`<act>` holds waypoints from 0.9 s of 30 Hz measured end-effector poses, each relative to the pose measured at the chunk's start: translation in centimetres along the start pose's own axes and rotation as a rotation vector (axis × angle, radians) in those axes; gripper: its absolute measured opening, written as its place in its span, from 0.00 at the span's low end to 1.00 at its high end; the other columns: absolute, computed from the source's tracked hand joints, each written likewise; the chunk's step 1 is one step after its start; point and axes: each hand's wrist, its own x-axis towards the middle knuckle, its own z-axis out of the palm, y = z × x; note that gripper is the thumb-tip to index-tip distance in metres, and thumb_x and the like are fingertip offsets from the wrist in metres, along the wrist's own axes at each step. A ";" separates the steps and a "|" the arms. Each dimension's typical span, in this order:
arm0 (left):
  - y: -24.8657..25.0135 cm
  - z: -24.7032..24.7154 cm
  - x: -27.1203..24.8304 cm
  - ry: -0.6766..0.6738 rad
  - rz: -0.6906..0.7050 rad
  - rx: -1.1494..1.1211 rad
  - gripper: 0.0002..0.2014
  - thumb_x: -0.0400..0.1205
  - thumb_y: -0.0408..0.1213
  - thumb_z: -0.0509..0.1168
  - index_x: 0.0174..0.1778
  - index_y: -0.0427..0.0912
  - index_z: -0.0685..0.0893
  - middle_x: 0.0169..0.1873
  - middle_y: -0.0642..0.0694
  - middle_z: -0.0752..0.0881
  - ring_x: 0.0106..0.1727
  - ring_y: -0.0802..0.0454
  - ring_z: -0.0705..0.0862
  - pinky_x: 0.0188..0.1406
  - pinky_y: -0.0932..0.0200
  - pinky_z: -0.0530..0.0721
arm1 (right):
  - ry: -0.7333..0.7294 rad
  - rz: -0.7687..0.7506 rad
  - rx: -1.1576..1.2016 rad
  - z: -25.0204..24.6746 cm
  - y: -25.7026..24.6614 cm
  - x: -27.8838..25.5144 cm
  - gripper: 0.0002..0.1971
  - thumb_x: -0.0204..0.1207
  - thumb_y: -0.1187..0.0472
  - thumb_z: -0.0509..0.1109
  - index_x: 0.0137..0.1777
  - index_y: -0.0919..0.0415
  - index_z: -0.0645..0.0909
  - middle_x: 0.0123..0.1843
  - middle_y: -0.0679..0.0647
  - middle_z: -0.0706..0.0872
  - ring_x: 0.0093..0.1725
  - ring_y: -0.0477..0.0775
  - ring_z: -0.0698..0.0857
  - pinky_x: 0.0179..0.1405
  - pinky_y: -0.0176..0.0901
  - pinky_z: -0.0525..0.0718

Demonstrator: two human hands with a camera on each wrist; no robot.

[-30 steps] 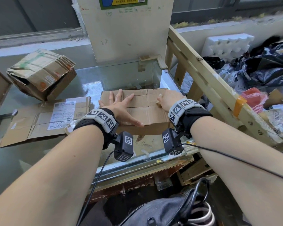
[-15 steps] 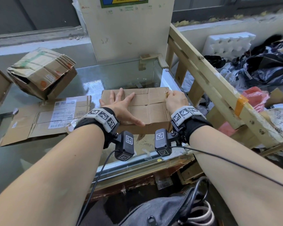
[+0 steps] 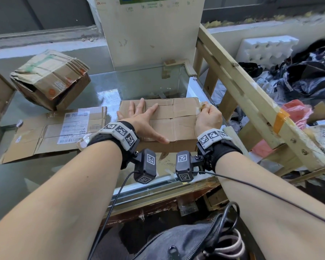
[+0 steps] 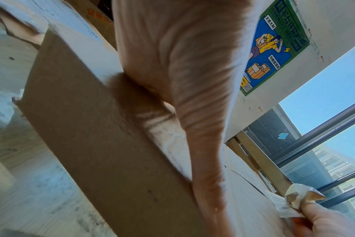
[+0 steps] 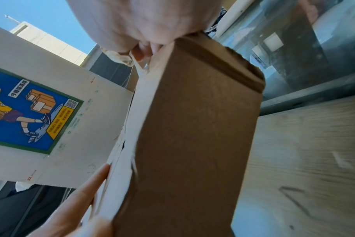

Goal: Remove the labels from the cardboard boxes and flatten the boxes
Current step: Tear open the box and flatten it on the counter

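A closed cardboard box point(image 3: 174, 121) lies on the glass tabletop point(image 3: 36, 177) near its right edge, close to the front. The left hand point(image 3: 142, 121) rests flat on the box's top, fingers point(image 3: 139, 107) straight and spread, thumb reaching along the near edge. The right hand point(image 3: 208, 117) is at the box's right end, its fingers curled and pinching a crumpled strip of pale tape point(image 4: 294, 198) that runs back to the box's top corner. To the left, a flattened box point(image 3: 51, 134) lies on the tabletop with a white shipping label point(image 3: 73, 126) still stuck on it. Toward the far left corner sits a battered box point(image 3: 51, 79) with crushed flaps, tilted. A pale upright board point(image 3: 150, 34) stands at the far edge, carrying a blue and green poster point(image 5: 28, 112). A wooden rail point(image 3: 251, 94) slants along the right edge, with dark plastic bags point(image 3: 311, 77) and a white foam tray point(image 3: 266, 47) beyond it.
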 end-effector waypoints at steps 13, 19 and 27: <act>0.0 0.0 0.0 0.000 0.001 0.008 0.67 0.53 0.75 0.74 0.81 0.71 0.37 0.82 0.53 0.27 0.82 0.43 0.26 0.73 0.21 0.32 | 0.133 0.165 0.173 -0.3 -0.2 -0.1 0.19 0.86 0.56 0.56 0.49 0.69 0.85 0.48 0.63 0.88 0.40 0.54 0.77 0.33 0.38 0.64; -0.1 0.0 0.1 -0.003 0.000 0.009 0.67 0.53 0.75 0.73 0.81 0.70 0.37 0.82 0.53 0.27 0.82 0.43 0.26 0.73 0.20 0.32 | 0.163 0.302 0.256 -0.4 -0.2 0.5 0.19 0.86 0.58 0.55 0.51 0.69 0.86 0.50 0.64 0.88 0.43 0.58 0.79 0.39 0.39 0.70; 0.0 0.0 0.1 -0.006 -0.002 0.014 0.66 0.54 0.75 0.73 0.81 0.70 0.38 0.82 0.53 0.27 0.82 0.44 0.26 0.73 0.21 0.31 | 0.194 0.417 0.403 -0.3 0.0 0.8 0.16 0.86 0.60 0.57 0.41 0.65 0.80 0.33 0.54 0.79 0.40 0.55 0.76 0.37 0.40 0.69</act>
